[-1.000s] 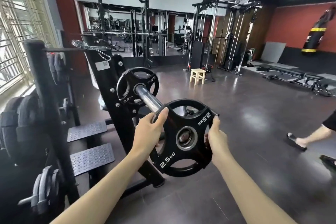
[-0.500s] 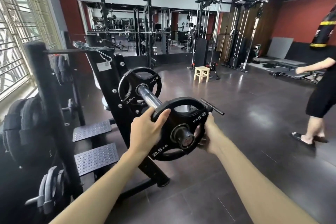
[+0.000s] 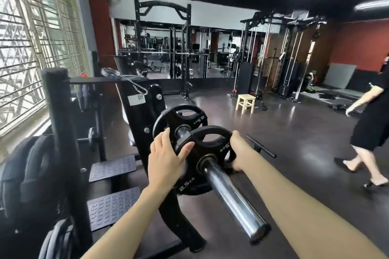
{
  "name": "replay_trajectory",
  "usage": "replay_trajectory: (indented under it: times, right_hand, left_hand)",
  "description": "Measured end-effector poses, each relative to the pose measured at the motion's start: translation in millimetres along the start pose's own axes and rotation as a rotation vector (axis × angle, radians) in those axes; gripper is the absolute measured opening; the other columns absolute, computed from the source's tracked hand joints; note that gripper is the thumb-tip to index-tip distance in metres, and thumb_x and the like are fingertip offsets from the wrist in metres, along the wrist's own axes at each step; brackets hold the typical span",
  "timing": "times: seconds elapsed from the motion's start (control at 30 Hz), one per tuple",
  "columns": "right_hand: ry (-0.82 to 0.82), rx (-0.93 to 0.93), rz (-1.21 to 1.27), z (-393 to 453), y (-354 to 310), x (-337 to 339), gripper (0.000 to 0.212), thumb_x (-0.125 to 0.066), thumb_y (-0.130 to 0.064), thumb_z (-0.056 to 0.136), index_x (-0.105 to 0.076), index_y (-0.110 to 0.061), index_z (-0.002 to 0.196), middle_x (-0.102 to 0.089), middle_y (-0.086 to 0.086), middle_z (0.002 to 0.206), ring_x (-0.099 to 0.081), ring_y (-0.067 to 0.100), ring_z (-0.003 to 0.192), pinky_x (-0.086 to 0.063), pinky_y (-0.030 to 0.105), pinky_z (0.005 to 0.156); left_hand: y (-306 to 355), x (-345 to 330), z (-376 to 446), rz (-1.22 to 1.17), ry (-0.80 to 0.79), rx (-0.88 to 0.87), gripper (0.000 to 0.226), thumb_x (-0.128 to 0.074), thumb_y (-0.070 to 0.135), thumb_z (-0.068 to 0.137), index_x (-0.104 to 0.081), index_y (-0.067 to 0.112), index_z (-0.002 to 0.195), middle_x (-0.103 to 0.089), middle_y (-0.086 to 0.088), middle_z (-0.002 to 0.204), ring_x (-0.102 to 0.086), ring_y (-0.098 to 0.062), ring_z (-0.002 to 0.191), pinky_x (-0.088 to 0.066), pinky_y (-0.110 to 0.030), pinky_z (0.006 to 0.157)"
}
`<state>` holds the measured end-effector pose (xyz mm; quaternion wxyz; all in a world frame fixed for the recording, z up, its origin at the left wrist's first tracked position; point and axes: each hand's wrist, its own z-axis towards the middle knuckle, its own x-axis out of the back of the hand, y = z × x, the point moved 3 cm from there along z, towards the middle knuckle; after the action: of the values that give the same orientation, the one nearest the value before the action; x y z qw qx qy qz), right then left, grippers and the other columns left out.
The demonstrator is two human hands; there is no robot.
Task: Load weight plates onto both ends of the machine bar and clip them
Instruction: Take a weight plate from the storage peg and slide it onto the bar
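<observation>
A black 2.5 kg plate sits on the steel machine bar, with the bar's end sticking out toward me. My left hand grips the plate's left rim, thumb across its face. My right hand holds the plate's right rim, fingers hidden behind it. A second 2.5 kg plate sits further in on the same bar, close behind the held one. A wire spring clip lies on the machine's top ledge to the left.
The black machine frame and its foot platforms are at the left. Stored plates hang on a rack at the lower left. A person walks at the right. A wooden stool stands mid-floor.
The held plate has gone from in front of the bar's end onto the bar and slid inward toward the first plate. The person at the right has walked closer.
</observation>
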<state>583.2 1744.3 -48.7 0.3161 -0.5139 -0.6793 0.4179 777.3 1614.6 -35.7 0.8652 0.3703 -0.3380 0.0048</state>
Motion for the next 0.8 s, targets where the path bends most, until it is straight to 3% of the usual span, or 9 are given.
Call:
replay_trajectory:
  times: [0.1,0.23,0.33,0.43,0.53,0.6,0.7,0.8]
  right_hand:
    - [0.016,-0.007,-0.007,26,-7,-20,0.079,-0.045,-0.062,0.069,-0.053,-0.02,0.135,-0.063,0.011,0.127,-0.065,0.033,0.106,-0.049,0.051,0.099]
    - [0.072,-0.054,-0.004,51,-21,-46,0.076,-0.044,-0.061,0.073,-0.053,-0.018,0.136,-0.063,0.012,0.127,-0.065,0.034,0.108,-0.048,0.051,0.1]
    - [0.142,-0.046,-0.009,76,-30,-62,0.082,-0.042,-0.06,0.066,-0.047,-0.036,0.145,-0.066,0.008,0.124,-0.067,0.031,0.099,-0.052,0.045,0.092]
    - [0.153,0.001,-0.093,54,-48,-84,0.086,-0.039,-0.06,0.071,-0.039,-0.028,0.151,-0.061,0.011,0.125,-0.061,0.031,0.101,-0.05,0.041,0.082]
    - [0.094,0.061,-0.102,48,-62,-102,0.066,-0.028,-0.045,0.102,-0.033,-0.004,0.153,-0.044,0.017,0.15,-0.044,0.034,0.136,-0.036,0.043,0.111]
    - [0.1,0.078,-0.067,55,-61,-107,0.061,-0.031,-0.041,0.102,-0.035,-0.006,0.152,-0.041,0.018,0.153,-0.043,0.035,0.137,-0.034,0.045,0.113]
    - [0.109,0.055,-0.004,94,-51,-104,0.076,-0.038,-0.058,0.076,-0.045,-0.022,0.143,-0.052,0.014,0.141,-0.056,0.037,0.12,-0.043,0.053,0.106]
    - [0.089,-0.01,-0.02,159,-35,-101,0.078,-0.04,-0.059,0.065,-0.053,-0.02,0.132,-0.059,0.014,0.131,-0.061,0.039,0.111,-0.041,0.064,0.101]
  left_hand:
    - [-10,-4,35,0.026,0.011,0.011,0.113,-0.024,0.085,0.075,-0.02,0.009,0.159,-0.023,-0.011,0.165,-0.017,-0.026,0.153,-0.021,-0.041,0.121]
    - [-24,-14,69,0.033,0.039,0.006,0.115,-0.023,0.085,0.076,-0.011,0.008,0.16,-0.008,-0.009,0.169,-0.002,-0.022,0.156,-0.012,-0.04,0.124]
    - [-43,-21,89,0.03,0.006,0.037,0.117,-0.02,0.086,0.075,-0.007,0.007,0.16,-0.003,-0.008,0.17,0.002,-0.021,0.156,-0.009,-0.04,0.124]
    - [-61,-23,109,0.029,-0.022,0.076,0.118,-0.018,0.086,0.073,-0.008,0.008,0.16,-0.004,-0.009,0.17,0.002,-0.023,0.157,-0.01,-0.041,0.125]
    - [-71,-26,125,0.034,-0.05,0.062,0.114,-0.014,0.086,0.073,-0.014,0.013,0.161,-0.008,-0.004,0.17,0.001,-0.021,0.157,-0.013,-0.042,0.125]
    - [-72,-28,134,-0.002,-0.068,0.074,0.113,-0.016,0.087,0.072,-0.018,0.017,0.161,-0.013,-0.002,0.169,-0.003,-0.02,0.156,-0.015,-0.042,0.125]
    - [-71,-33,144,-0.09,-0.071,0.04,0.096,-0.033,0.082,0.079,-0.03,0.026,0.157,-0.029,0.004,0.164,-0.023,-0.019,0.152,-0.026,-0.04,0.12]
    - [-71,-39,148,-0.271,-0.089,0.088,0.069,-0.055,0.072,0.084,-0.05,0.031,0.139,-0.058,0.008,0.134,-0.056,-0.015,0.125,-0.042,-0.033,0.102]
